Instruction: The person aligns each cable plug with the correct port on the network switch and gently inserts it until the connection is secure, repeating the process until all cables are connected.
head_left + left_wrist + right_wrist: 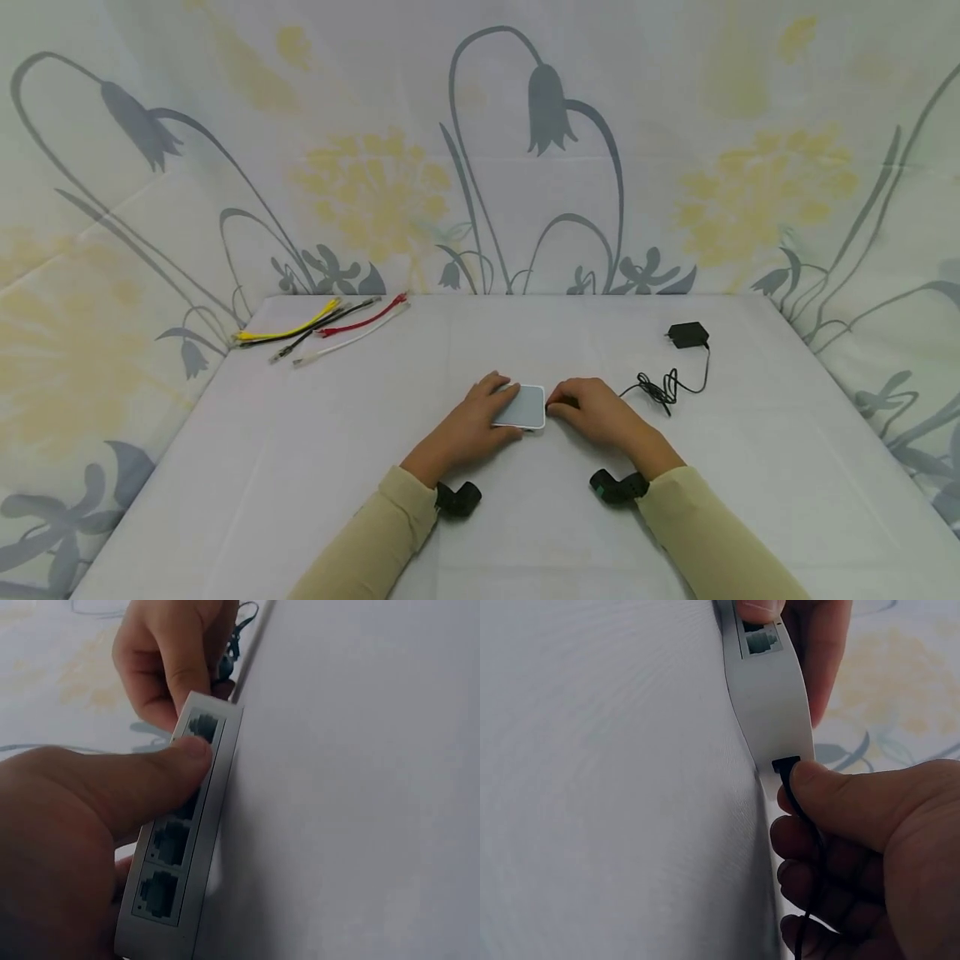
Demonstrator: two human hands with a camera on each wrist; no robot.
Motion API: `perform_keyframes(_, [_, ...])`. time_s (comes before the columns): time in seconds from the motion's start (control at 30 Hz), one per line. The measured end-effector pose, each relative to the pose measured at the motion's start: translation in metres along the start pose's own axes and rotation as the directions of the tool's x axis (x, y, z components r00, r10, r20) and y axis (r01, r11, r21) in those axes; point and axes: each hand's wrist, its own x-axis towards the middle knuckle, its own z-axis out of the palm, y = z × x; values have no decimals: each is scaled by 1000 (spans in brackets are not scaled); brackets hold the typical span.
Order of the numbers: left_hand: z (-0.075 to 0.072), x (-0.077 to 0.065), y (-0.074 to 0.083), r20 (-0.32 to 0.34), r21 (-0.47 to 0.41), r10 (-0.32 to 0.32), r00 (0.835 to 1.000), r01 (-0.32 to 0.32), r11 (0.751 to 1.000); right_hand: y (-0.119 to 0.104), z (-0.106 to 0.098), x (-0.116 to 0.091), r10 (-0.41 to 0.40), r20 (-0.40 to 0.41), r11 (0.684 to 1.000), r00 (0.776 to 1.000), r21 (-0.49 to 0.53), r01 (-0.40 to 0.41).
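A small white network switch with a grey top lies on the white table. My left hand grips it from the left side, its thumb across the row of Ethernet ports in the left wrist view. On the right, my right hand pinches a thin black power cable just behind its plug. In the right wrist view the plug meets the short side of the switch; how deep it sits cannot be told. The cable runs down past my curled fingers.
The power cable's bundled coil lies right of my right hand and leads to a black power adapter. At the back left lie a yellow cable, a red cable, a white cable and black ones. Patterned cloth hangs behind.
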Motion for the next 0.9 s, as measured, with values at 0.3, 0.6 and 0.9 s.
perform_keyframes(0.3, [-2,5,-8,5,-18,21,1000,-21,1000,-4,-3,-3,-33,33,998,999,-60,35])
perform_keyframes(0.6, [-5,11,-9,-14,-6,46,999,-46,999,-14,-5,-6,13,44,995,999,-100,-8])
perform_keyframes(0.9, [-8,17,-8,-35,-3,57,998,-57,998,-22,-5,-5,80,21,977,997,-201,-74])
